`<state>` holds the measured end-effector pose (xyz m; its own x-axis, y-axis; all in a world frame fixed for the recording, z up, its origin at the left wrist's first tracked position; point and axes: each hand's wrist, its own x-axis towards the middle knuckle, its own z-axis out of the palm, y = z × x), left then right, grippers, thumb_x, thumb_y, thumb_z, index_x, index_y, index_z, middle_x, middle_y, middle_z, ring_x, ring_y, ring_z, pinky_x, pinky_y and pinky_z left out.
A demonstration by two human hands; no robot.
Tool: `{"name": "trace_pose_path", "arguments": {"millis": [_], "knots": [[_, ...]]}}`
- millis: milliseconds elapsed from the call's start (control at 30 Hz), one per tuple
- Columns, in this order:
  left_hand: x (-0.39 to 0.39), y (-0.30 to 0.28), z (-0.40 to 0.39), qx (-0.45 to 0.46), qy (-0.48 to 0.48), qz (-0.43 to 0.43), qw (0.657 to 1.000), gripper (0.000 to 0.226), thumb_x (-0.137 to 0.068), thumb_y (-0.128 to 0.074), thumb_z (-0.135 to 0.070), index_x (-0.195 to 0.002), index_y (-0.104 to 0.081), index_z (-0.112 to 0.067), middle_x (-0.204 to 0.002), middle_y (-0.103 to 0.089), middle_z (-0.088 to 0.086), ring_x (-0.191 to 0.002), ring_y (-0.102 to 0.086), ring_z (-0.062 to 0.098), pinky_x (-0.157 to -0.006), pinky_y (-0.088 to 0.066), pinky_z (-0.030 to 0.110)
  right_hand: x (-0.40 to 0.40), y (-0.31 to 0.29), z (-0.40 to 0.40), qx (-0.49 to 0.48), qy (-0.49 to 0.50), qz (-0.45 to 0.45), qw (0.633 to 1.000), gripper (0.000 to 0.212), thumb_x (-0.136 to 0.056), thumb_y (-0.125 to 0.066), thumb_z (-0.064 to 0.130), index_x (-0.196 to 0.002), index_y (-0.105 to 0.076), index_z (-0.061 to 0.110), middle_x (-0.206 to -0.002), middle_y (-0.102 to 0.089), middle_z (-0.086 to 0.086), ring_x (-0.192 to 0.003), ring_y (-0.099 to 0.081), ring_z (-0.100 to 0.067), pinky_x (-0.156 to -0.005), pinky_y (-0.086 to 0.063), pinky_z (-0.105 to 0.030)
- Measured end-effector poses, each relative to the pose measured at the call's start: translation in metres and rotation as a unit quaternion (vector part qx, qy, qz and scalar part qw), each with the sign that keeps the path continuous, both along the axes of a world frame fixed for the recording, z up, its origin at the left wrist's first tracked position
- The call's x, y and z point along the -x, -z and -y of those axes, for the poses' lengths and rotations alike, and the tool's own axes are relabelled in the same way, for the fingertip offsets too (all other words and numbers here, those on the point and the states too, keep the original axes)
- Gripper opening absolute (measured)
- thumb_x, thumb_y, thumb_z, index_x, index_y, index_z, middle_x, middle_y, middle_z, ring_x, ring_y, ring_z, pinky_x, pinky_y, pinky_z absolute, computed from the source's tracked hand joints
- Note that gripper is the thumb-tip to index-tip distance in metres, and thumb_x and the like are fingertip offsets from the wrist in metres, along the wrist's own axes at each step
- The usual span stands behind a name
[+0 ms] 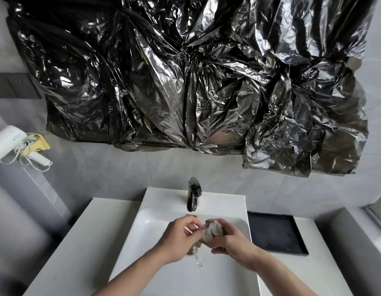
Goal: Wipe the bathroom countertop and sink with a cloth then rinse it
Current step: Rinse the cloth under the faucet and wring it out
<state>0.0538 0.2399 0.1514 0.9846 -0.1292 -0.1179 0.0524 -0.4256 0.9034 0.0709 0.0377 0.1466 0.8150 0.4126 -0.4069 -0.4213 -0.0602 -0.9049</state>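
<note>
Over the white sink (pixel 142 227), below the dark faucet (pixel 194 194), the left hand (pixel 176 237) and right hand (pixel 230 239) both grip a wadded grey cloth (pixel 213 230), wringing it as water trickles down. Squeezed too hard or off-centre, it could splash the wiped desk (pixel 78 242) or the black tray (pixel 275 233) alongside.

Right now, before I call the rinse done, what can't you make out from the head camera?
- Most of the cloth: bunched between the left hand and right hand, which hide it.
- The sink drain: covered by hands and forearms.
- Whatever is on the wall above the faucet: covered by black plastic sheeting.
- Whether the faucet runs: no stream shows clearly at the spout; water only drips below the cloth.
- The countertop front edge: cut off by the frame bottom.
</note>
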Motion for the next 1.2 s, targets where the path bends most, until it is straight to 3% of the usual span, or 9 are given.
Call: {"name": "trace_pose_path", "arguments": {"millis": [133, 233, 333, 433, 533, 633, 833, 900, 1200], "knots": [[-0.001, -0.017, 0.001, -0.009, -0.014, 0.010, 1.000, 0.016, -0.092, -0.069, -0.038, -0.084, -0.071, -0.024, -0.077, -0.075, -0.001, -0.061, -0.063, 0.010, -0.069, -0.055, 0.035, 0.005, -0.006, -0.015, 0.075, -0.071, 0.121, 0.987, 0.072, -0.074, -0.083, -0.003, -0.132, -0.054, 0.029, -0.094, -0.071, -0.008, -0.074, -0.065, -0.014, -0.065, -0.057, -0.031], [-0.005, -0.023, 0.008, -0.042, -0.047, 0.049, 0.997, 0.014, -0.089, -0.072, -0.042, -0.085, -0.069, -0.029, -0.080, -0.074, -0.009, -0.064, -0.066, 0.006, -0.071, -0.056, 0.031, 0.000, -0.009, -0.029, 0.140, -0.108, 0.192, 0.965, 0.028, -0.080, -0.079, 0.012, -0.105, -0.068, 0.013, -0.074, -0.072, 0.000, -0.063, -0.064, -0.016, -0.056, -0.053, -0.033], [-0.007, -0.025, 0.000, -0.134, -0.070, 0.160, 0.975, 0.010, -0.094, -0.060, -0.041, -0.103, -0.063, -0.036, -0.104, -0.066, -0.020, -0.089, -0.065, 0.000, -0.082, -0.055, 0.030, -0.007, -0.011, -0.034, 0.157, -0.079, 0.130, 0.976, 0.009, -0.084, -0.072, 0.021, -0.085, -0.065, 0.015, -0.065, -0.064, 0.001, -0.054, -0.052, -0.015, -0.049, -0.041, -0.028], [0.002, -0.024, -0.019, -0.279, 0.104, 0.277, 0.914, 0.047, -0.093, -0.045, -0.021, -0.137, -0.048, -0.037, -0.142, -0.043, -0.023, -0.130, -0.044, 0.000, -0.108, -0.041, 0.025, -0.012, -0.018, -0.029, 0.142, -0.076, 0.041, 0.986, 0.014, -0.087, -0.068, 0.022, -0.080, -0.056, 0.020, -0.062, -0.051, 0.001, -0.050, -0.036, -0.012, -0.046, -0.023, -0.023], [0.009, -0.018, -0.028, -0.371, 0.259, 0.273, 0.849, 0.077, -0.087, -0.041, -0.023, -0.159, -0.015, -0.035, -0.163, -0.015, -0.017, -0.148, -0.020, 0.004, -0.120, -0.022, 0.022, -0.018, -0.024, -0.027, 0.117, -0.159, -0.010, 0.980, 0.029, -0.085, -0.068, 0.014, -0.069, -0.046, 0.024, -0.060, -0.036, 0.003, -0.052, -0.022, -0.012, -0.045, -0.015, -0.023], [-0.001, -0.004, -0.022, -0.435, 0.257, 0.235, 0.830, 0.083, -0.091, -0.053, -0.035, -0.159, -0.006, -0.031, -0.155, -0.027, -0.009, -0.138, -0.033, 0.012, -0.113, -0.034, 0.029, -0.019, -0.033, -0.037, 0.164, -0.265, -0.025, 0.950, 0.034, -0.084, -0.075, 0.013, -0.066, -0.048, 0.024, -0.055, -0.038, 0.007, -0.050, -0.019, -0.011, -0.043, -0.013, -0.022], [-0.037, -0.003, 0.006, -0.585, 0.199, 0.174, 0.767, 0.040, -0.080, -0.068, -0.013, -0.117, -0.053, -0.017, -0.108, -0.068, 0.003, -0.098, -0.065, 0.030, -0.077, -0.036, 0.035, -0.028, -0.030, -0.057, 0.452, -0.277, 0.108, 0.841, 0.025, -0.082, -0.068, 0.012, -0.062, -0.053, 0.018, -0.046, -0.041, 0.003, -0.048, -0.036, -0.018, -0.047, -0.031, -0.024], [-0.041, -0.010, 0.010, -0.594, 0.202, 0.129, 0.768, 0.026, -0.081, -0.060, -0.006, -0.106, -0.062, -0.016, -0.098, -0.070, 0.006, -0.090, -0.067, 0.034, -0.071, -0.035, 0.034, -0.029, -0.026, -0.059, 0.529, -0.267, 0.203, 0.780, 0.015, -0.087, -0.058, 0.012, -0.072, -0.055, 0.012, -0.054, -0.046, 0.000, -0.057, -0.048, -0.027, -0.052, -0.039, -0.029], [-0.046, 0.001, 0.014, -0.353, 0.143, -0.184, 0.906, 0.024, -0.079, -0.042, -0.031, -0.078, -0.057, -0.012, -0.084, -0.063, 0.009, -0.075, -0.051, 0.027, -0.063, -0.039, 0.032, -0.032, 0.005, -0.052, 0.557, -0.185, 0.388, 0.710, 0.018, -0.086, -0.053, 0.008, -0.090, -0.064, 0.022, -0.102, -0.073, -0.013, -0.078, -0.047, -0.038, -0.069, -0.036, -0.036]]}}
